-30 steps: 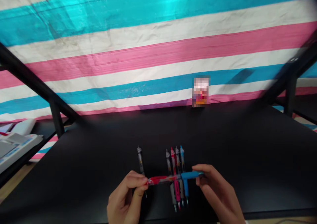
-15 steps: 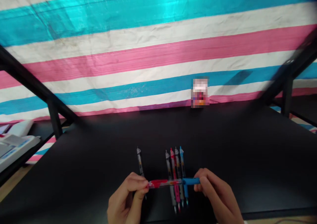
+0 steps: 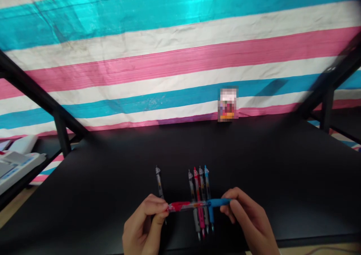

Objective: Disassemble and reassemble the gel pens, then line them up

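Both left hand [image 3: 143,225] and right hand [image 3: 249,217] clamp their fingers [image 3: 160,207] on the red and blue ends of a clear pen [image 3: 191,206], its long axis crossing 4 lengthwise pens [image 3: 200,221] below.

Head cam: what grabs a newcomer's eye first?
The cyan, pink and white striped sheet fills the top of the view. Low in the centre, the left hand and right hand pinch a clear pen with red and blue ends, held crosswise over a row of pens on the black table.
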Motion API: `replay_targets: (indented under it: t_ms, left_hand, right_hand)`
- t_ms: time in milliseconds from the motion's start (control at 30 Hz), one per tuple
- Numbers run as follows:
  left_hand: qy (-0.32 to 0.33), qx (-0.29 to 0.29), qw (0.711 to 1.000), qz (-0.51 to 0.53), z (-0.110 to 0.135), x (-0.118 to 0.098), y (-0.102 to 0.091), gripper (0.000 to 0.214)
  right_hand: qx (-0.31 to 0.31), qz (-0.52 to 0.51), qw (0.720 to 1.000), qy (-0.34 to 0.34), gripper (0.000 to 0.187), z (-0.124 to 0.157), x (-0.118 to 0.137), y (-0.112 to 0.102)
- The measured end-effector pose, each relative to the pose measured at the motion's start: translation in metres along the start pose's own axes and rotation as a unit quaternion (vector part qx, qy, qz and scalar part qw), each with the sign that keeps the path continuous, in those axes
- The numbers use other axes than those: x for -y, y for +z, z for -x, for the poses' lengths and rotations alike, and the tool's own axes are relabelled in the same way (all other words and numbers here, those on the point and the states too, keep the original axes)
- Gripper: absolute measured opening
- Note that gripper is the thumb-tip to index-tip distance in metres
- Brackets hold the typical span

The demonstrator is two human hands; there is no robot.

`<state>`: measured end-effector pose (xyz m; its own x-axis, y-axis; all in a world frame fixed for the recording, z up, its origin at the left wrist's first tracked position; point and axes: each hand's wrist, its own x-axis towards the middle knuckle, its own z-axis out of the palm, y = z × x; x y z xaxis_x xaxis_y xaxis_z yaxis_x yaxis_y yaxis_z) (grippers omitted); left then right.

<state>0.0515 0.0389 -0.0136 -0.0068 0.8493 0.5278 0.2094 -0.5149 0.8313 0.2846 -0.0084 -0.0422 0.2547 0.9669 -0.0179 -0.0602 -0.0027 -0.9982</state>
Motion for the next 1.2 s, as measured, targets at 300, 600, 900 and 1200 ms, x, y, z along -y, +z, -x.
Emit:
replay_targets:
  t_ms: [300,600,900,1200]
  left_hand:
    - [-0.053,-0.005,0.998,0.017,0.006,0.001,0.0,0.008]
    - [-0.138,-0.1,0.982,0.078,0.009,-0.001,0.004,0.019]
    - [-0.113,-0.12,0.982,0.088,0.006,0.012,-0.007,0.013]
    - [-0.097,-0.103,0.987,0.076,0.009,0.014,-0.008,0.011]
  right_hand:
    - [-0.034,-0.053,0.998,-0.004,0.022,0.0,-0.003,-0.003]
    - [-0.054,-0.187,0.98,-0.049,0.009,-0.004,-0.016,-0.015]
    - [-0.053,-0.234,0.968,-0.066,0.007,-0.003,-0.013,-0.02]
    - [-0.033,-0.228,0.97,-0.078,0.005,-0.003,-0.016,-0.021]
